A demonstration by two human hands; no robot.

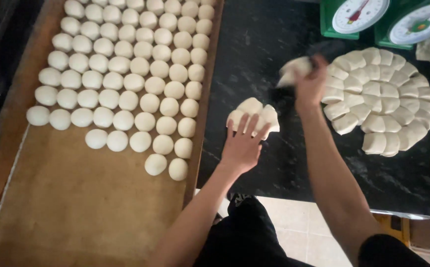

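The left hand (243, 143) lies flat, fingers (251, 123) spread open on a small dough cluster (254, 114) on the black table (254, 44). The right hand (310, 84), raised, grips a dough piece (294, 69) in closed fingers, beside the round of cut dough (381, 99). The wooden tray (76, 207) holds rows of dough balls (126, 64).
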